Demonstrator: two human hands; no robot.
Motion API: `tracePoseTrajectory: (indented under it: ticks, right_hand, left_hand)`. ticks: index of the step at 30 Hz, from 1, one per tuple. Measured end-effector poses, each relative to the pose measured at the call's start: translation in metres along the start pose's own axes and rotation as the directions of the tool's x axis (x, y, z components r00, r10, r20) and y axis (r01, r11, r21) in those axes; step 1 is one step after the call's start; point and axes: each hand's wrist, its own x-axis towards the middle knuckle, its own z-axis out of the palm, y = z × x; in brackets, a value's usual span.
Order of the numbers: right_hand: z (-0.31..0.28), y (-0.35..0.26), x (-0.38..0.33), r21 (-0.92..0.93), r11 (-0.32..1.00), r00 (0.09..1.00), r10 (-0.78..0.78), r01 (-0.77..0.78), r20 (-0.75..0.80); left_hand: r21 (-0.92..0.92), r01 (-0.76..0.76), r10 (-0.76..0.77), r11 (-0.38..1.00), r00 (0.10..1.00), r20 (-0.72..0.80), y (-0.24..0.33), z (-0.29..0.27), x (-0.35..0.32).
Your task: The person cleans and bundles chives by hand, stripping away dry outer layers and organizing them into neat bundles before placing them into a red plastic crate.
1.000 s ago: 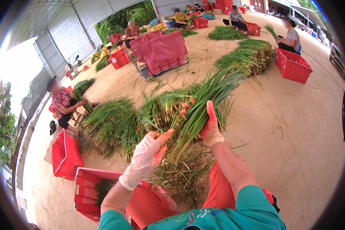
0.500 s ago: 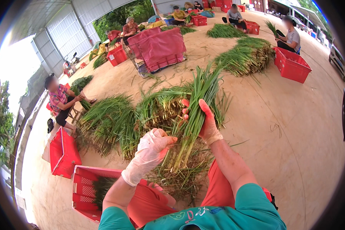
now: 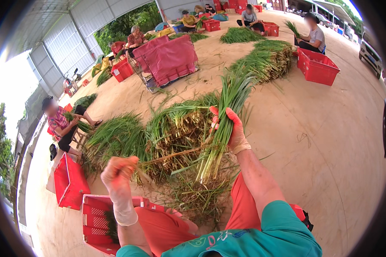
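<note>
R hand: gloved, closed round scallion bunch, roots down, tops to 12 o'clock. L hand, at 8 o'clock of bunch: gloved fist pinching a peeled strand drawn taut from the roots. Step, prob.: stripping outer skin. Next wd need strand pulled free, dropped on trimmings. Crate contents, L fingertips: hard to see.

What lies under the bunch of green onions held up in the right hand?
Under the bunch in the right hand lies a pile of trimmings, pulled roots and leaves. The floor beneath that pile is covered.
</note>
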Motion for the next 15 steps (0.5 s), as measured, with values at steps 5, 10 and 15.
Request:
tracePoseTrajectory:
  ticks: [5, 10, 15]
  right_hand:
    - [0.018, 0.012, -0.004, 0.014, 0.999, 0.999, 0.033, -0.033, -0.003]
    - [0.018, 0.024, -0.006, 0.061, 0.989, 0.991, 0.137, -0.137, 0.011]
    - [0.005, 0.016, -0.005, -0.047, 0.965, 0.966, 0.258, -0.257, 0.011]
  left_hand:
    - [0.166, -0.108, 0.062, 0.980, 0.963, 0.263, -0.045, 0.047, -0.002]
    - [0.303, -0.121, -0.050, 0.945, 0.865, 0.500, -0.068, 0.120, -0.047]
    - [0.438, -0.285, -0.022, 0.853, 0.817, 0.576, -0.075, 0.111, -0.045]
